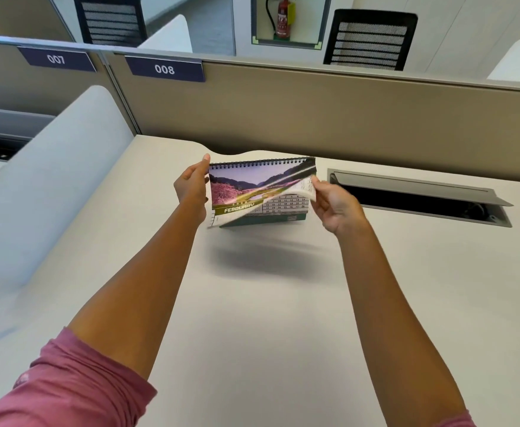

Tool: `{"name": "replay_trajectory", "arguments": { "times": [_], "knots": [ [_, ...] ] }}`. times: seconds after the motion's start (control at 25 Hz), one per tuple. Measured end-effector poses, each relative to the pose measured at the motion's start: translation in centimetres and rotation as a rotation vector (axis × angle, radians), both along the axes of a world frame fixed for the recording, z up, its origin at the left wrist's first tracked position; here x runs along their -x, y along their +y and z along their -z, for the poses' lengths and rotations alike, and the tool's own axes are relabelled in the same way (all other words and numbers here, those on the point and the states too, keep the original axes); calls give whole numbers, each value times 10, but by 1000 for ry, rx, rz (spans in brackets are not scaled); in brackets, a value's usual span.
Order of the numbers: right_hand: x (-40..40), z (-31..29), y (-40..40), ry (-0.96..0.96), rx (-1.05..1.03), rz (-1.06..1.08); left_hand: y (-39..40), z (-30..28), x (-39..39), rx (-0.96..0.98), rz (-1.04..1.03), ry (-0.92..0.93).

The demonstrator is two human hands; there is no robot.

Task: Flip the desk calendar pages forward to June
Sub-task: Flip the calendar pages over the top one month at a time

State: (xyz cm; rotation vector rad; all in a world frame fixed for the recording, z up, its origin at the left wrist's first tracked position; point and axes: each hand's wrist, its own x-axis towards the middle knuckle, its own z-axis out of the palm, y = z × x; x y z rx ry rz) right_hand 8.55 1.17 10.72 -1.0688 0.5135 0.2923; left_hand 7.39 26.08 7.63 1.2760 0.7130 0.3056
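A spiral-bound desk calendar stands on the beige desk, its front page showing a pink-flowered valley and the word FEBRUARY. My left hand grips the calendar's left edge near the spiral binding. My right hand pinches the lower right corner of the February page and has it lifted and curled, blurred by motion. Beneath it a date grid of another page shows. The calendar's green base peeks out at the bottom.
An open cable hatch is set into the desk right of the calendar. A tan partition labelled 008 runs behind. A white divider borders the left. Black mesh chairs and a fire extinguisher stand beyond.
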Motion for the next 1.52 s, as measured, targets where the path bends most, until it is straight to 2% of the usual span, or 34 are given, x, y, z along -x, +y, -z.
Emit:
{"name": "replay_trajectory", "arguments": {
  "times": [0.16, 0.28, 0.56, 0.64, 0.8, 0.92, 1.04, 1.12, 1.32, 1.52],
  "knots": [
    [-24, -46, -1, -76, -306, 10, 8, 0, 6, 46, 45, 0],
    [-40, -72, 7, -86, -421, 39, 7, 0, 12, 60, 86, -60],
    [-67, -78, 28, -81, -333, 30, 3, 6, 10, -90, 97, -81],
    [-70, -67, 23, -121, -183, 32, 1, 10, 6, -101, 73, -80],
    [-59, -6, 9, -155, 296, 242, -3, 11, 2, -59, 7, -52],
    [-40, 51, 13, -41, 631, 57, -6, 6, 0, -28, -51, -34],
    [-27, 80, 23, -72, 719, -200, -5, 5, -3, -41, -56, -29],
    [-24, 83, 27, -133, 782, -259, -5, 5, -3, -46, -53, -18],
    [-9, 82, 32, -185, 901, -165, -5, 9, -5, -41, -59, -8],
    [2, 76, 35, -185, 909, 21, -7, 9, -4, -23, -73, -15]
  ]
}}
